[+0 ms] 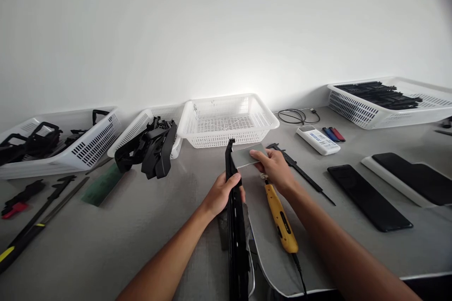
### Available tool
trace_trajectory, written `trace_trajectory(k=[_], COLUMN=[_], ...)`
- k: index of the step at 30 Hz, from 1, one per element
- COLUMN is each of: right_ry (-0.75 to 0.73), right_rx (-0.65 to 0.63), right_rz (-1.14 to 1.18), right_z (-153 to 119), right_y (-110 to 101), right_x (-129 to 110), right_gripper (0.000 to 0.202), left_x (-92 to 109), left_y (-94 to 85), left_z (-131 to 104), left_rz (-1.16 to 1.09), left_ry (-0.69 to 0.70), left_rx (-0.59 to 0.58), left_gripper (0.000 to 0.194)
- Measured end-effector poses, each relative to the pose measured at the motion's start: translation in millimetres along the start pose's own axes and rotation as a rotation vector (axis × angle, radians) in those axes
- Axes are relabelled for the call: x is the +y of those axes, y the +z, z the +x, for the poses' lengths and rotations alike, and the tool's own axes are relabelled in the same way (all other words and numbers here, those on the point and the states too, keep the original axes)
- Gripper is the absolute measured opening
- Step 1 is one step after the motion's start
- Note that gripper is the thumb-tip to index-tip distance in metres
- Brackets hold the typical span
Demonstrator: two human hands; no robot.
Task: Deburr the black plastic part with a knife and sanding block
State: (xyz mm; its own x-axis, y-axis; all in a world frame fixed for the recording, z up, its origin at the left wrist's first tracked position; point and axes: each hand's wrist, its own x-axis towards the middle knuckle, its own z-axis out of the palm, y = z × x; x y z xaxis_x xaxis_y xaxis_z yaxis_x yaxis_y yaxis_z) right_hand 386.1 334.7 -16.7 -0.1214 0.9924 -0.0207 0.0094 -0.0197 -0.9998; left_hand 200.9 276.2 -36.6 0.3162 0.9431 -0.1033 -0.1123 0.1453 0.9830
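My left hand (221,193) is closed around a long black plastic strip (235,230), which stands nearly lengthwise toward me over the table edge. Between the thumb and fingers of my right hand (273,167) is a flat grey sanding sheet (245,155); its left edge meets the upper part of the strip. Whether the sheet is pressed on the strip, I cannot tell. Just below my right hand lies a yellow corded power tool (281,218). A black caliper (300,171) rests to the right of that hand.
White baskets stand along the wall: one in the middle (226,138), others with black parts at left (81,150) and right (395,117). Files (52,214) lie at left. A black phone (369,197), a white device (318,140) and lighters (334,134) lie at right.
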Motion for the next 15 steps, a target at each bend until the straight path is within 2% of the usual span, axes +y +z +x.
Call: trace_trajectory(k=[2, 3, 7, 9, 13, 15], right_ry=[0.008, -0.002, -0.034, -0.007, -0.027, -0.062], right_rx=[0.080, 0.066, -0.226, -0.273, -0.094, -0.077], right_rz=[0.025, 0.047, 0.038, -0.037, -0.132, -0.114], right_z=[0.1, -0.7, -5.5, -6.0, -2.5, -1.9], right_y=[-4.1, -4.7, 2.8, 6.9, 2.1, -2.6], right_x=[-3.0, -4.7, -6.8, -4.8, -2.9, -4.7], right_gripper=[0.055, 0.055, 0.055, 0.054, 0.055, 0.056], left_x=[0.3, 0.6, 1.0, 0.5, 1.8, 4.0], left_y=[-0.1, -0.3, -0.7, -0.7, -0.2, -0.2], left_z=[-0.2, -0.3, -0.7, -0.8, -1.8, -2.3], left_rz=[-0.007, -0.009, 0.000, 0.010, 0.003, 0.007], left_ry=[-0.001, -0.002, -0.009, 0.002, 0.012, 0.028], left_rx=[0.014, 0.018, 0.006, 0.010, 0.025, 0.027], left_gripper=[0.045, 0.045, 0.047, 0.048, 0.051, 0.053])
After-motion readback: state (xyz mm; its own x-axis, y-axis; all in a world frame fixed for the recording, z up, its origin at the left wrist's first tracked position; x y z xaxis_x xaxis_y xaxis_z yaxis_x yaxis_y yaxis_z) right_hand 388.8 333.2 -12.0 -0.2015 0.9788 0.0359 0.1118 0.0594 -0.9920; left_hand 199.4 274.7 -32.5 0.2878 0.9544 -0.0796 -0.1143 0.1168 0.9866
